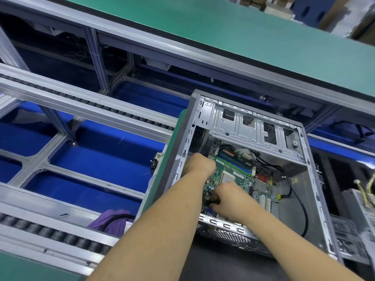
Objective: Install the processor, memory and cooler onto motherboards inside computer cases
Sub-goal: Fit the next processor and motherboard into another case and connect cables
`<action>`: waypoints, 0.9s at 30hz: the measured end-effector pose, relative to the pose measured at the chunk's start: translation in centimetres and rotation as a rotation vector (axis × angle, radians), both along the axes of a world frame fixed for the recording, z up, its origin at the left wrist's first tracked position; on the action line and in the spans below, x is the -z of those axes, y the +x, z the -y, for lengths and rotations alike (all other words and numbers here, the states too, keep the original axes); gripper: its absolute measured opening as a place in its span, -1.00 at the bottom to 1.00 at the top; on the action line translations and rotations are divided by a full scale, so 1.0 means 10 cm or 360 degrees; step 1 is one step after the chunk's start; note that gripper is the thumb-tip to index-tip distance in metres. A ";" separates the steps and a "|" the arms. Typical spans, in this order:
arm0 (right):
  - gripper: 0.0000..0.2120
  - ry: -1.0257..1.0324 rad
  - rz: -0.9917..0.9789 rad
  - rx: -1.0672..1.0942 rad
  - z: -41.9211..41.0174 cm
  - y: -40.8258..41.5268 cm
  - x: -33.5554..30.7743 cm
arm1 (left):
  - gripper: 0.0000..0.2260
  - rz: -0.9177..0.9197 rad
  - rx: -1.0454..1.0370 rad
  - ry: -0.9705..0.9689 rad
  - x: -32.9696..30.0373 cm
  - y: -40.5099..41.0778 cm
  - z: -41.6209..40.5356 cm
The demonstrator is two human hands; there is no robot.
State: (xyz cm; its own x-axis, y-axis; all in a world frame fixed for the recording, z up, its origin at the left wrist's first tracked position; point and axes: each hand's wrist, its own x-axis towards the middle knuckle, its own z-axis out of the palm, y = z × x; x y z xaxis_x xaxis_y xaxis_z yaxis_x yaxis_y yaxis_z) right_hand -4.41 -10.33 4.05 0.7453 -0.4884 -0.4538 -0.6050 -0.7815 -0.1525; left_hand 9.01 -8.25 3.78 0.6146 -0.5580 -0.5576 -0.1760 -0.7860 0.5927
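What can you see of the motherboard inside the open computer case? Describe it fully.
The motherboard is a green circuit board lying flat on the floor of the open metal case. It carries blue and green memory slots, a square pale processor socket at its middle, a silver finned heatsink and white slots. The left hand covers its left edge; the right hand rests on its lower part.

Two bare arms, no sleeves showing. No gloves, rings or watch on left hand (199,164) or right hand (228,196).
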 end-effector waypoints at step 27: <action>-0.71 -0.0023 -0.0112 -0.0185 -0.05 0.16 0.08 | -0.85 -0.0028 0.0070 0.0008 0.01 0.01 0.01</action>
